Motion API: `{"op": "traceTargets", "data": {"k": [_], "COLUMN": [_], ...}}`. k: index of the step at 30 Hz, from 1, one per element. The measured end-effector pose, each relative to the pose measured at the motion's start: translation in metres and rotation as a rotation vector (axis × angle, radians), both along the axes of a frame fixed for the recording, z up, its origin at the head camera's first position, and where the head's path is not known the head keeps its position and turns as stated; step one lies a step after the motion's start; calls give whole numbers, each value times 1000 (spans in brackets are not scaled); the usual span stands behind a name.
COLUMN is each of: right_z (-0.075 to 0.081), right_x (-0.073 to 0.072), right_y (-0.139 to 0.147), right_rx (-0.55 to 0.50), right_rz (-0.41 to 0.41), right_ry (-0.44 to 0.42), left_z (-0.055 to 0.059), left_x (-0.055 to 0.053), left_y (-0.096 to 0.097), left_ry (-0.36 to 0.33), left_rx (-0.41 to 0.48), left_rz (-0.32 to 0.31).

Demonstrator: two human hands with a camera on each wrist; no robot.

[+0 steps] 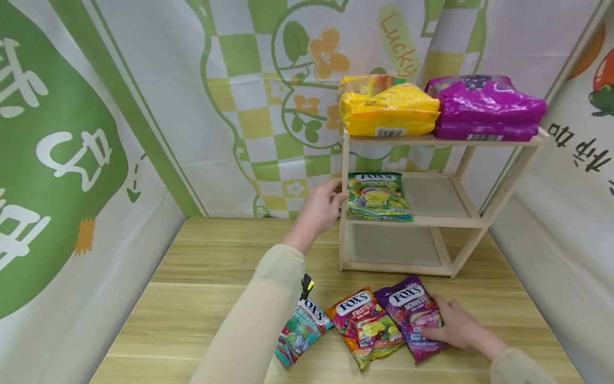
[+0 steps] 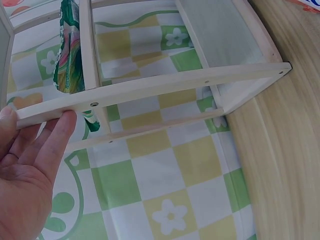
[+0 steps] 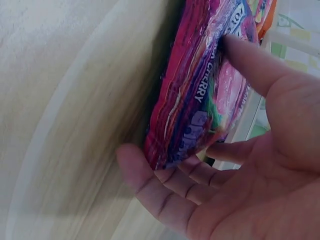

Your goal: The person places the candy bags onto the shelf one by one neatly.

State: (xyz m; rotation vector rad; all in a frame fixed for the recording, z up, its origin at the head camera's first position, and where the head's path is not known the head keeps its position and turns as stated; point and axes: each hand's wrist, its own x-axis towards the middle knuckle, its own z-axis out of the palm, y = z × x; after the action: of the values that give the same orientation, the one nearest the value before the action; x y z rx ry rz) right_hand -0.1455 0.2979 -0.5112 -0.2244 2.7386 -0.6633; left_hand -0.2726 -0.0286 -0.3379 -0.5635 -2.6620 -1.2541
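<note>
My left hand grips the left upright of a small wooden shelf rack at middle-shelf height. In the left wrist view, thumb and fingers lie on either side of that upright. Just beside the hand, a green Fox's candy bag leans on the middle shelf. My right hand holds the right side of a purple Fox's Berries candy bag low over the table. Seen from the right wrist, the thumb presses the bag's face while the other fingers curl under its edge.
An orange Fox's Fruits bag lies left of the purple one, and a teal Fox's bag sits partly behind my left sleeve. On the top shelf rest a yellow bag and a large purple bag. Printed curtains enclose the wooden table.
</note>
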Motion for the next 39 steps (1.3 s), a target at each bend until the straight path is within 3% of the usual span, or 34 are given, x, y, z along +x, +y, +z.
{"op": "traceTargets", "data": {"k": [10, 19, 32, 39], "right_z": [-5, -6, 1, 9], "right_x": [0, -2, -4, -5], "right_y": [1, 1, 9, 18], "right_rx": [-4, -37, -336, -517], "right_rz": [-61, -76, -162, -195], "right_ry": [-64, -39, -156, -306], "left_z": [-3, -3, -2, -1], "left_x": [1, 1, 1, 1], "left_y": [-1, -2, -2, -1], "left_ry": [4, 5, 9, 3], "left_rx": [5, 3, -1, 2], "left_rz": [-4, 1, 3, 5]}}
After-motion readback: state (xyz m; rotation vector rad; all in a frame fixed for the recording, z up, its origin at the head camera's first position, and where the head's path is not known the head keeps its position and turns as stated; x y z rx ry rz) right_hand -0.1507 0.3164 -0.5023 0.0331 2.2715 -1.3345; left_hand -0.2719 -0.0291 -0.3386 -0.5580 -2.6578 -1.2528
